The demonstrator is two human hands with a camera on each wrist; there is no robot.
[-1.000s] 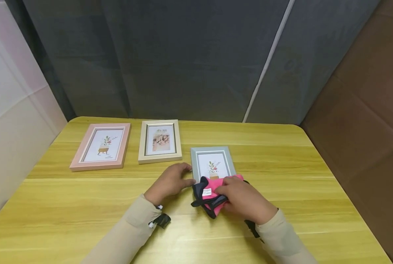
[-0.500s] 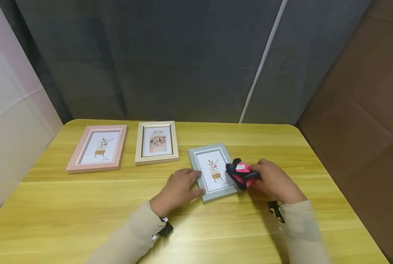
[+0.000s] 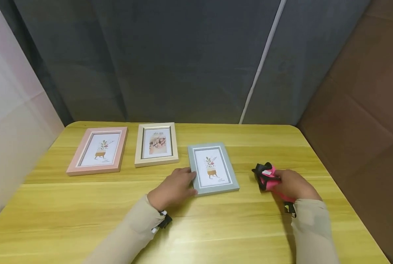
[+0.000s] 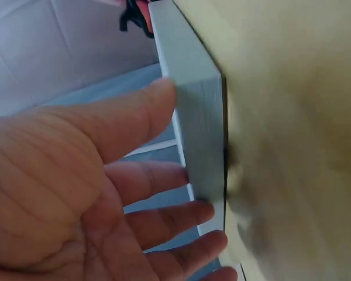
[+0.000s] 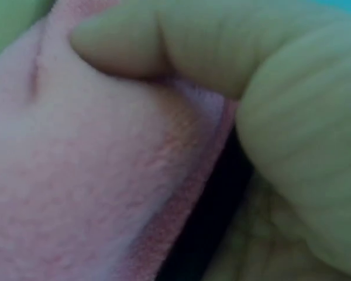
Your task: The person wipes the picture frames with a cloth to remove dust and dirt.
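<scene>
Pinching a pink cloth (image 3: 268,184) with the right hand (image 3: 295,186) at three o'clock from the blue-grey frame (image 3: 213,168); touching that frame's eight o'clock edge, ungrasped, with the left hand (image 3: 174,189). Leaving alone the pink frame (image 3: 99,151) at nine, cream frame (image 3: 157,145) at ten; giving no proof of anything finished or remaining.

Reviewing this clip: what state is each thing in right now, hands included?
Pink frame: lying flat, picture up.
Cream frame: lying flat, picture up.
Gray frame: lying flat, picture up.
Cloth: bunched, held, apart from the gray frame; contact with the table unclear.
Left hand: open, at the gray frame's left edge.
Right hand: gripping the cloth.
</scene>
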